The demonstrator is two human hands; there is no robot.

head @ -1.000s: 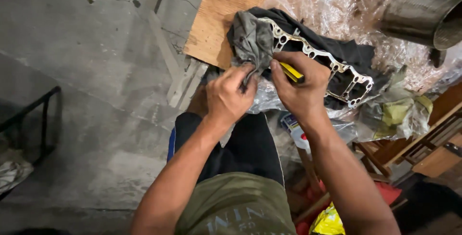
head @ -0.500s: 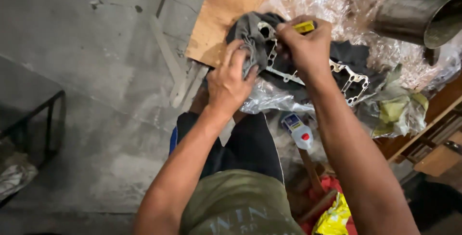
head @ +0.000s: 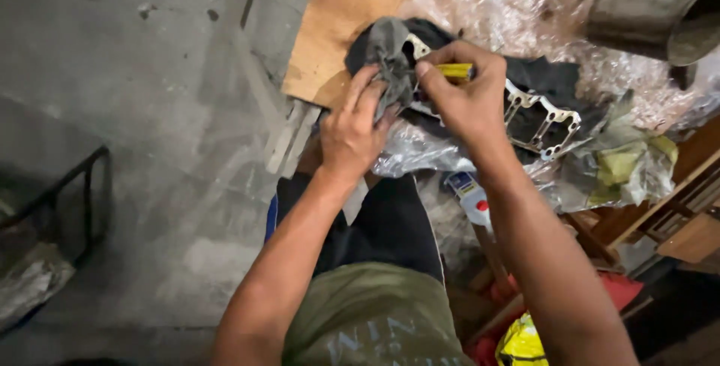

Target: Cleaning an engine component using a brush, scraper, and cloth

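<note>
Below right hand (head: 469, 100) | white-blue bottle (head: 471, 197), red dot label | yellow bag (head: 521, 343)

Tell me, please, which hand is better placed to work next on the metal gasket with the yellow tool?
Probably the right hand: it grips the yellow tool directly over the metal gasket. The left hand is occupied, pressing the grey rag at the gasket's end.

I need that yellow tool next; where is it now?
In the head view, upper centre: the yellow tool is gripped in the right hand, beside the grey rag.
</note>
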